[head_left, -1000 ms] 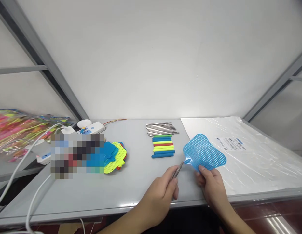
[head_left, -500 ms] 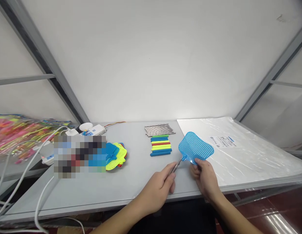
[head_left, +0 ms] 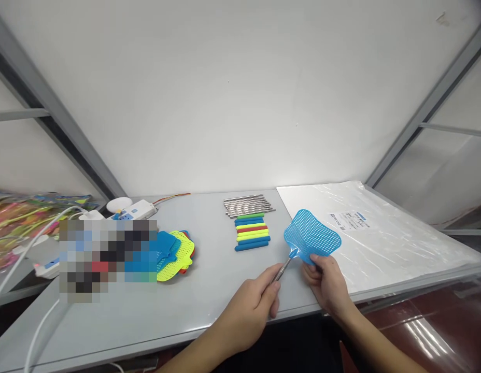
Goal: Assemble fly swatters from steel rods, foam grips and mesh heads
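My left hand [head_left: 256, 305] is closed around a metal telescopic rod [head_left: 283, 269], whose tip meets the neck of a blue fly swatter head [head_left: 312, 235]. Thumb and fingers of my right hand [head_left: 328, 280] pinch that perforated head by its lower edge. Beyond my hands lies a row of coloured handle sleeves [head_left: 252, 230] in green, blue, yellow and red. Several more metal rods [head_left: 248, 204] are lined up behind the sleeves. To the left is a pile of swatter heads [head_left: 176, 259] in blue, yellow and red.
A white plastic-wrapped sheet [head_left: 380, 243] with a label covers the table's right side. Power strips [head_left: 137, 211] and white cables are at the left, beside a pixelated patch. Bagged colourful items [head_left: 15, 223] lie farther left. A wall [head_left: 232, 103] stands behind the grey table [head_left: 147, 316].
The rod's tip has moved into line with the blue swatter head's neck and now meets it. Both hands keep their grip. The view has shifted slightly.
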Demonstrator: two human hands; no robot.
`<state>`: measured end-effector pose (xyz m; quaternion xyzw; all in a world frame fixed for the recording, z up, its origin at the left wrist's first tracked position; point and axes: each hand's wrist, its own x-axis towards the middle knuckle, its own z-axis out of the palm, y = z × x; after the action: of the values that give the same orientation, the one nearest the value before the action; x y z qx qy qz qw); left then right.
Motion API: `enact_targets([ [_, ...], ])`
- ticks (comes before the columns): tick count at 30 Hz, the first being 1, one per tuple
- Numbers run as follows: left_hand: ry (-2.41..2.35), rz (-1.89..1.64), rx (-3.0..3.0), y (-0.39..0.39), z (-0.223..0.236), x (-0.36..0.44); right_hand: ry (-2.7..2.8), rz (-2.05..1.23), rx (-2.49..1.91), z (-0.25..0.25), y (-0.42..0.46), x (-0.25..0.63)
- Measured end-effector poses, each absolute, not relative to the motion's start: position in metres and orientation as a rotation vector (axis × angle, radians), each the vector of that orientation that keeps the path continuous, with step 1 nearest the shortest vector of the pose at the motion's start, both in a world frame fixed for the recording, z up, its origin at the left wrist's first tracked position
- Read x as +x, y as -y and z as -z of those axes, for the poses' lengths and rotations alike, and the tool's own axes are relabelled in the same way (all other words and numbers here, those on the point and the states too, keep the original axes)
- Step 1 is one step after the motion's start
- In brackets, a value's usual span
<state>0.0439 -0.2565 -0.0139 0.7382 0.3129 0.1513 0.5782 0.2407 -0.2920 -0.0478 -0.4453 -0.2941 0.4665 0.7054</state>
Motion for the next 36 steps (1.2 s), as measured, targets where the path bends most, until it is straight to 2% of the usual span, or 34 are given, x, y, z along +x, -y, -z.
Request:
enact_targets([
  [24,-0.702,-0.352,1.679,0.253,0.011,0.042,0.72,-1.071,-0.986,0.049,0.294,0.242],
  [36,-0.678,-0.184,1.679,0.244,0.009,0.027,0.859,-1.188,-1.071,0.064,0.294,0.252],
])
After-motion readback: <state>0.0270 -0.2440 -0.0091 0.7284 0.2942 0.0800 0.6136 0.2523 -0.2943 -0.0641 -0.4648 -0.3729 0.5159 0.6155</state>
